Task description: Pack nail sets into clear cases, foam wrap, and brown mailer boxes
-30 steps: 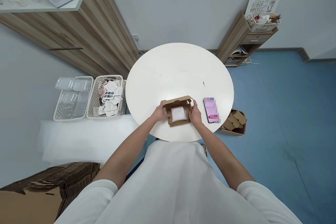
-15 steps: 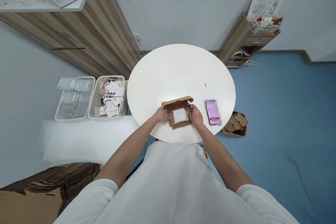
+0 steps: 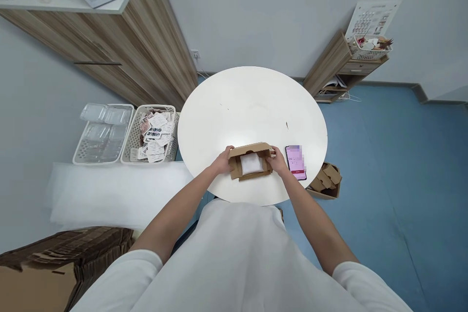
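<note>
A small brown cardboard box (image 3: 237,171) lies near the front edge of the round white table (image 3: 252,102), its lid (image 3: 250,149) tilted partly over the inside. In it rests a white wrapped packet (image 3: 251,163). My left hand (image 3: 223,161) grips the box's left side, fingers at the lid's corner. At the right side my right hand (image 3: 277,160) is closed on the box and the lid's edge. Some fingertips of both hands are hidden by the cardboard. A phone (image 3: 295,162) with a pink screen lies just right of my right hand.
Left of the table stand a basket of printed cards (image 3: 155,136) and a basket of clear plastic cases (image 3: 104,134). White foam sheeting (image 3: 120,192) and stacked cardboard (image 3: 40,278) are nearer me. On the floor at right sits a carton of small boxes (image 3: 325,180).
The lid has swung forward and down over the box, covering more of the inside. Both hands have moved with its corners. The whole view has shifted slightly.
</note>
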The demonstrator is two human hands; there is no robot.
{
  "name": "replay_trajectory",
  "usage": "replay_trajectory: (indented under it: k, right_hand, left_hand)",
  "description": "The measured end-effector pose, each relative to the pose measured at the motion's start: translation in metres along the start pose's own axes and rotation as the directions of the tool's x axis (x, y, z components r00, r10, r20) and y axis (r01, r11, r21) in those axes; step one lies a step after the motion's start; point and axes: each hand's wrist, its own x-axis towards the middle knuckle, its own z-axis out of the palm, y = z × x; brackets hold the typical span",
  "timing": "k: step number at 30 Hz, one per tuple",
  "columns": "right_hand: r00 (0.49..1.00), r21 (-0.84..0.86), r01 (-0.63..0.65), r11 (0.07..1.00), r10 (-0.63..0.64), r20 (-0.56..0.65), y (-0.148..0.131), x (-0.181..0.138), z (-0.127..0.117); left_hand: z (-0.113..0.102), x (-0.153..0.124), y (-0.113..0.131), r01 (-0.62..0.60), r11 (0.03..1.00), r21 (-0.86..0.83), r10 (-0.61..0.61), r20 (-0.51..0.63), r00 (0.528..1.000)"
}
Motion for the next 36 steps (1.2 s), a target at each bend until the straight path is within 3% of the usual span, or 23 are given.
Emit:
replay_trajectory:
  k: [3,6,10,16,21,27,36]
  right_hand:
    - [0.993,0.104,-0.092,0.99,0.083,0.085,0.003,0.002,-0.005]
    - [0.988,0.118,-0.106,0.987,0.091,0.128,0.004,0.002,-0.009]
    - [0.989,-0.028,0.024,0.999,-0.019,0.148,0.002,0.001,-0.011]
    - [0.967,-0.267,0.248,0.931,-0.224,0.118,0.0,-0.001,-0.008]
    - [0.975,-0.356,0.22,0.908,-0.218,0.047,-0.005,0.0,-0.004]
    - [0.976,-0.21,0.22,0.953,-0.213,0.055,-0.006,0.003,0.004]
    - [0.969,-0.341,0.248,0.907,-0.236,0.077,-0.005,0.001,0.004]
  left_hand:
    - [0.0,-0.001,0.0,-0.002,1.0,0.026,0.002,0.006,1.0]
    - [0.001,-0.001,0.002,0.003,0.999,0.04,-0.003,0.009,1.0]
    - [-0.001,-0.002,0.005,0.005,0.999,0.037,-0.005,0.012,1.0]
    - [-0.001,-0.002,0.008,-0.032,0.999,0.009,0.032,-0.002,0.999]
    - [0.004,-0.002,0.004,0.022,0.999,-0.049,-0.023,-0.026,0.999]
    - [0.005,-0.002,0.003,0.004,0.997,-0.08,-0.009,-0.06,0.998]
    - [0.005,0.001,0.007,0.089,0.992,0.089,-0.081,-0.096,0.992]
